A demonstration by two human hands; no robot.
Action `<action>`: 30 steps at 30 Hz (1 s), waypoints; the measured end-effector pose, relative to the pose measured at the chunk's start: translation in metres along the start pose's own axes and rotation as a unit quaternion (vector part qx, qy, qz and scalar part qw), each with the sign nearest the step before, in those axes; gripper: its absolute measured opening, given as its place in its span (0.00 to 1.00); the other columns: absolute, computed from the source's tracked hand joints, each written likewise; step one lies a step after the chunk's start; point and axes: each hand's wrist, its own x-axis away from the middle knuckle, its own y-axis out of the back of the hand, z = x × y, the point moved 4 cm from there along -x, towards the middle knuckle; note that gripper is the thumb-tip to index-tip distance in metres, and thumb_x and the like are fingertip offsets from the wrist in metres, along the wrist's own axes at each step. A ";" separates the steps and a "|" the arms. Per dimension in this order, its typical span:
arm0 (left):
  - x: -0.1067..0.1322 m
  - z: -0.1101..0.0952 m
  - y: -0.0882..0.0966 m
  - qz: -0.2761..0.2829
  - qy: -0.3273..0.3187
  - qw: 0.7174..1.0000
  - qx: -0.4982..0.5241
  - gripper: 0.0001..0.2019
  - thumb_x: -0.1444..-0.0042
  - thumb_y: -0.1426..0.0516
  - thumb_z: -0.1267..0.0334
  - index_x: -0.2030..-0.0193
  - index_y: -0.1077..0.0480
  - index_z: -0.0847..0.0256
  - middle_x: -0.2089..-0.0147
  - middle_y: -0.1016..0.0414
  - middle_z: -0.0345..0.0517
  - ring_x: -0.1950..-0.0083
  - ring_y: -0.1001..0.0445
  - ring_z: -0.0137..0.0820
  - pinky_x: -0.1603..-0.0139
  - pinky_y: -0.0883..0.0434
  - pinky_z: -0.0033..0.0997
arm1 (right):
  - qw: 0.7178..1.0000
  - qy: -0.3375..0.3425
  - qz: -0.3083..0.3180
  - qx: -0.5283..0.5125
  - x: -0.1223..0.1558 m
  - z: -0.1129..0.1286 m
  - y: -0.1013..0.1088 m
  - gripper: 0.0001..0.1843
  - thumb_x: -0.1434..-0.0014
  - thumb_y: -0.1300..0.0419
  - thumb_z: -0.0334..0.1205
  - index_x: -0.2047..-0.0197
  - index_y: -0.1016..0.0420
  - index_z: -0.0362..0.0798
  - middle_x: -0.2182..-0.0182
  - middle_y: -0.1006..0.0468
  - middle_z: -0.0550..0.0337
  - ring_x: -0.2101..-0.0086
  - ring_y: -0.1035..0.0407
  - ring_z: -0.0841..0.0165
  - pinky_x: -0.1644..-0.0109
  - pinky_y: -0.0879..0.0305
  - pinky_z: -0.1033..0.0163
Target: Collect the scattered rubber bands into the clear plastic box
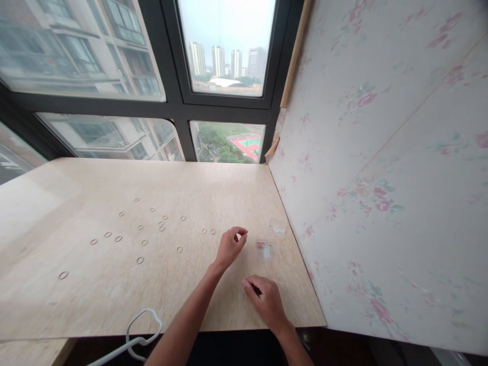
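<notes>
My left hand is over the sill, thumb and forefinger tips pressed together; anything in that pinch is too small to make out. Lower and to the right, my right hand is curled with its fingertips closed, and its contents are hidden. Just right of my left hand sits a small clear plastic box with a few red bits and something pale in it. Behind it lies another clear plastic piece. Two thin rings lie left of my left hand.
Several more thin rings are scattered over the left part of the beige marbled sill. A white cable loops at the front edge. A floral-papered wall bounds the right side, and dark-framed windows stand behind.
</notes>
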 end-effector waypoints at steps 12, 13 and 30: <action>0.072 0.045 0.070 -0.091 0.059 0.994 -0.005 0.03 0.49 0.47 0.66 0.71 0.35 0.61 0.74 0.33 0.39 0.74 0.37 0.26 0.71 0.40 0.26 | 0.980 -0.028 0.058 -0.187 -0.044 0.048 -0.024 0.17 0.39 0.46 0.50 0.65 0.26 0.45 0.79 0.32 0.62 0.79 0.37 0.73 0.76 0.40 0.69; 0.075 0.045 0.070 -0.089 0.052 0.995 -0.005 0.02 0.49 0.47 0.66 0.71 0.36 0.61 0.74 0.34 0.39 0.74 0.37 0.26 0.71 0.40 0.26 | 0.980 -0.011 0.067 -0.187 -0.053 0.059 -0.030 0.16 0.39 0.45 0.50 0.63 0.26 0.45 0.79 0.31 0.62 0.78 0.36 0.73 0.75 0.39 0.69; 0.093 0.049 0.074 -0.062 0.040 0.996 0.056 0.07 0.57 0.48 0.73 0.71 0.41 0.60 0.73 0.37 0.39 0.71 0.39 0.28 0.70 0.44 0.29 | 0.958 0.049 0.204 0.198 -0.262 0.106 -0.156 0.09 0.45 0.43 0.36 0.60 0.25 0.45 0.71 0.24 0.57 0.67 0.32 0.68 0.64 0.42 0.66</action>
